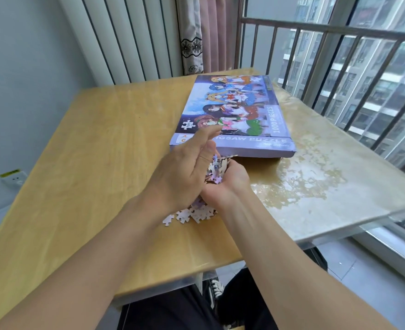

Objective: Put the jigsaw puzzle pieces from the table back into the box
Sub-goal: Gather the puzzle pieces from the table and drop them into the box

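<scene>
before the lidded box [232, 115], right hand [230, 179] cupping puzzle pieces [217, 169], left hand [184, 163] fingers straight.

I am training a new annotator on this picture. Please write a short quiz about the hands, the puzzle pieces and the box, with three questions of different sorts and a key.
1. True or false: the right hand is cupped palm up under a heap of puzzle pieces.
2. Where do the loose pieces lie? A. on the table, below the wrists; B. on top of the box; C. on the floor.
3. Fill in: the left hand has its fingers ____ beside the heap, near the box.

Key: 1 true; 2 A; 3 straight.
</scene>
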